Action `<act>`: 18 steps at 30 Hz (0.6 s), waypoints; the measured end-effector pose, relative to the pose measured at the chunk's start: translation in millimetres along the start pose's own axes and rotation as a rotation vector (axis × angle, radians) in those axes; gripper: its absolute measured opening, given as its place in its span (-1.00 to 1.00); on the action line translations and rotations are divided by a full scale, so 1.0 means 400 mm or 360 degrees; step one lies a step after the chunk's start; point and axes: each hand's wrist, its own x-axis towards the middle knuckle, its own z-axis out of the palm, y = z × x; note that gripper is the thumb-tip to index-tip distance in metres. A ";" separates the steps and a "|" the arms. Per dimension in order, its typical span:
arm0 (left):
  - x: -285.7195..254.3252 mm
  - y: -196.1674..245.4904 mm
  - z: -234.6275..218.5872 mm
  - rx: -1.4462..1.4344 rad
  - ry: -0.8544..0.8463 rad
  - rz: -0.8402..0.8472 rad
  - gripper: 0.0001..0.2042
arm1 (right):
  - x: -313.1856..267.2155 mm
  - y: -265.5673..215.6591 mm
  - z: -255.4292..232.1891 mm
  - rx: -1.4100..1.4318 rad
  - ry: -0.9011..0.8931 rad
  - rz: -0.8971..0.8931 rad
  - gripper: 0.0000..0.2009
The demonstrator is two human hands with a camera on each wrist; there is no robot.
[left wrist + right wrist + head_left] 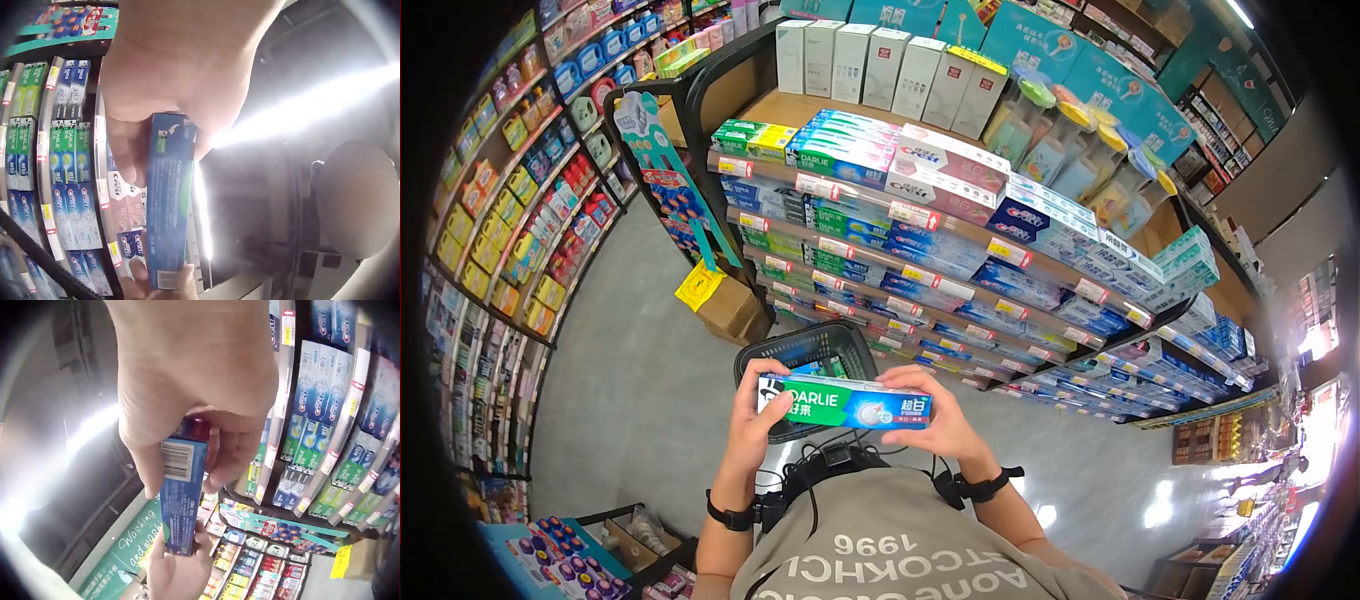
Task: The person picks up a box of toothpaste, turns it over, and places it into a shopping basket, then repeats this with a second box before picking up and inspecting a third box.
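I hold the toothpaste box (847, 402) above the basket (800, 349), left hand (752, 420) and right hand (935, 425) pinching its ends; it's picked, not yet dropped in.

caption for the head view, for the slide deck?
Both hands, left hand and right hand, hold a green Darlie toothpaste box over a black shopping basket before toothpaste shelves.

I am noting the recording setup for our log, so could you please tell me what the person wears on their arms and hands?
Both hands are bare, without gloves or rings that I can see. The left hand has a black strap round its wrist; the right hand has a similar black strap with a loose end sticking out. The forearms are uncovered, with no sleeves reaching them. Thin black cables run over the grey printed shirt.
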 end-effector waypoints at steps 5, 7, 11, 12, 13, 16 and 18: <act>-0.019 -0.009 0.060 0.0124 -0.0101 -0.0039 -0.65 | -0.068 -0.021 -0.024 -0.0087 0.0183 -0.0160 -0.41; -0.033 -0.014 0.074 0.0106 -0.0185 -0.0095 -0.51 | -0.090 -0.026 -0.042 -0.0068 0.0214 -0.0168 -0.41; -0.035 -0.021 0.092 0.0393 -0.0321 0.0014 -0.29 | -0.109 0.020 -0.083 0.0006 0.0223 -0.0229 -0.42; -0.035 -0.010 0.098 0.0491 -0.0344 0.0005 -0.28 | -0.115 0.028 -0.088 0.0032 0.0231 -0.0221 -0.42; -0.035 0.006 0.108 0.0586 -0.0369 -0.0006 -0.28 | -0.121 0.032 -0.093 0.0056 0.0238 -0.0210 -0.42; -0.043 0.039 0.138 0.0625 -0.0362 -0.0067 -0.27 | -0.132 0.016 -0.106 0.0093 0.0248 -0.0232 -0.41; -0.054 0.035 0.149 0.0616 -0.0365 -0.0048 -0.27 | -0.145 0.017 -0.110 0.0103 0.0256 -0.0262 -0.41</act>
